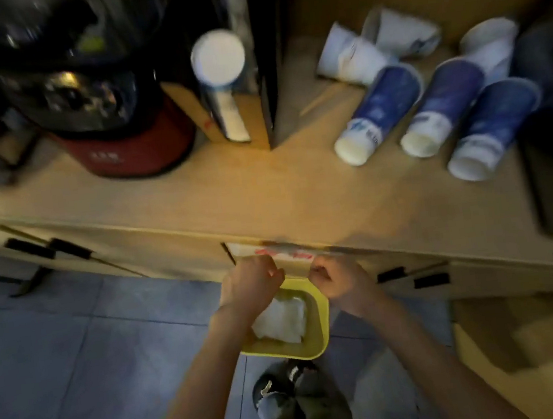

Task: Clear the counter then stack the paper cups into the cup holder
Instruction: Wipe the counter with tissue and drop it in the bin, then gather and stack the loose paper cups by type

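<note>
Several blue and white paper cups lie on their sides at the right of the wooden counter (266, 190), among them one (378, 115), a second (442, 107) and a third (493, 129). Crumpled white cups (350, 52) lie behind them. A stack of white cups (218, 57) stands in the tall cup holder (233, 117) at the counter's middle back. Below the counter's front edge, my left hand (254, 282) and my right hand (338, 279) are closed on the far rim of a yellow bin (322, 321). White crumpled paper (280, 319) lies inside the bin.
A red and black appliance (113, 124) stands at the counter's left. A dark upright panel (271, 55) rises beside the cup holder. Cabinet doors with black handles (49, 250) sit under the counter. A cardboard box (532, 345) is on the floor at right. My shoe (281, 381) rests on grey tiles.
</note>
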`<state>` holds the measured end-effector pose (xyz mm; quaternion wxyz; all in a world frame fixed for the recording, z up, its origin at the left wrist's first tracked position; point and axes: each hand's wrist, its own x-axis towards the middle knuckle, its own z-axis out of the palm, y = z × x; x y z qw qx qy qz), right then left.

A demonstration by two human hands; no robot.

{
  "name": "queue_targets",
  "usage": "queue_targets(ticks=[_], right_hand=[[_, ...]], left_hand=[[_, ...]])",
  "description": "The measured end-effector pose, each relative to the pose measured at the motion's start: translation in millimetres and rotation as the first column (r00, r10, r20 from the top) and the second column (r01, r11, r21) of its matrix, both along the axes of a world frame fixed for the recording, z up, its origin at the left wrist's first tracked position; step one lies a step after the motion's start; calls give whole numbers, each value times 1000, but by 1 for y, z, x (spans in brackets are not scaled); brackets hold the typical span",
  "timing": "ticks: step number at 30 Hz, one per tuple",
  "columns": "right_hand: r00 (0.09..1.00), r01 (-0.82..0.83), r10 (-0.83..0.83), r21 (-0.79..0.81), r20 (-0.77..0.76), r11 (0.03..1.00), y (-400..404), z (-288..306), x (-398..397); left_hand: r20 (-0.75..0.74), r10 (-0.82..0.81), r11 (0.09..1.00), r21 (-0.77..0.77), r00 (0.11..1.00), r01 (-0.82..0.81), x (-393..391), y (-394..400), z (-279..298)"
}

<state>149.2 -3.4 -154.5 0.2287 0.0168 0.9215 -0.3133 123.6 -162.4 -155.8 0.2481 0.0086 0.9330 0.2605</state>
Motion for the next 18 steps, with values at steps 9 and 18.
queue_targets(ticks=[9, 18], right_hand=[[937, 240, -233, -6, -260, 971, 54, 139, -30], [715, 569, -611, -227, -339, 791, 136, 146, -69]], left_hand=[[-414, -106, 991, 35, 904, 133, -53, 50, 142], [-561, -143, 966, 100, 816, 239, -104, 131, 146]])
